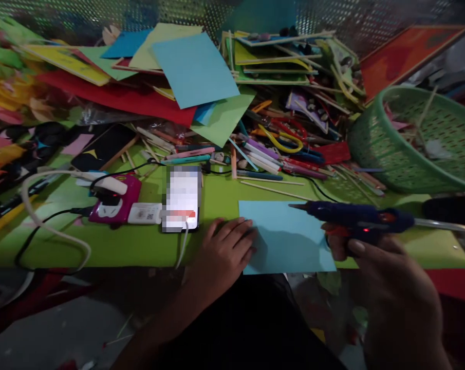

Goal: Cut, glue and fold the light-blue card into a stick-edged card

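Note:
A hot glue gun [355, 218] is gripped in my right hand [394, 288], its nozzle pointing left over the far edge of a light blue sheet of paper [286, 236]. A clear glue stick [444, 223] sticks out of its back and a small red light glows on its side. My left hand [228, 252] lies flat on the table with fingers stretched, the fingertips at the left edge of the blue sheet. Just left of that hand lies a phone [182, 198] with its screen lit and a white cable plugged in.
A magenta power strip [114, 203] with plugs and cables sits at left. Behind lie pens [259, 154], yellow-handled scissors [282, 139], thin sticks and piled coloured paper [197, 69]. A green plastic basket [394, 139] stands at right. The green table's [124, 252] front edge is close.

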`<act>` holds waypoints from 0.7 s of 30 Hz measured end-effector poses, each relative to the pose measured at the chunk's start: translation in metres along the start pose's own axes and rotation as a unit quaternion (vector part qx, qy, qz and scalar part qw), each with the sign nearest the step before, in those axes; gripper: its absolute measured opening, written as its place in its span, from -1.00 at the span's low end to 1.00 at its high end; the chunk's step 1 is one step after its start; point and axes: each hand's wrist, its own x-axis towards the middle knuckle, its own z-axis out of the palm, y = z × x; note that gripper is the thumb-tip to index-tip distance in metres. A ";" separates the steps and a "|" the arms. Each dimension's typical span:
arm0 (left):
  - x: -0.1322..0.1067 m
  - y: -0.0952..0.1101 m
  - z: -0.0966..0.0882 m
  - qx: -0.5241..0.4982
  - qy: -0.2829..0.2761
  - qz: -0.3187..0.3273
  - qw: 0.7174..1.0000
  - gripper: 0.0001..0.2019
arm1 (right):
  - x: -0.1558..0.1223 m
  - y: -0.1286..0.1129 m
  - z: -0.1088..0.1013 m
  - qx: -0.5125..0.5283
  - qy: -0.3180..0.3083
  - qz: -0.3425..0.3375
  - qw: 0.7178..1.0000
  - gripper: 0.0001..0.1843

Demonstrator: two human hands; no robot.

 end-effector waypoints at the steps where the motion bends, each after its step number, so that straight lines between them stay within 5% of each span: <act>1: 0.000 0.000 0.000 0.005 -0.005 -0.001 1.000 -0.77 | 0.005 0.000 0.002 0.024 -0.037 0.008 0.999 -0.63; 3: 0.000 0.001 -0.001 0.017 -0.012 -0.001 1.000 -0.77 | 0.014 0.001 0.007 0.060 -0.095 0.035 0.993 -0.59; 8: -0.002 0.001 0.000 0.020 -0.011 0.000 1.000 -0.76 | 0.023 0.006 0.026 0.037 -0.100 0.084 0.991 -0.59; 17: -0.002 0.000 0.001 -0.013 -0.007 -0.003 1.000 -0.78 | 0.027 0.009 0.043 -0.102 -0.133 0.068 0.984 -0.36; 21: -0.003 0.000 0.001 -0.003 -0.021 0.001 1.000 -0.76 | 0.030 0.017 0.043 -0.104 -0.152 0.057 0.981 -0.40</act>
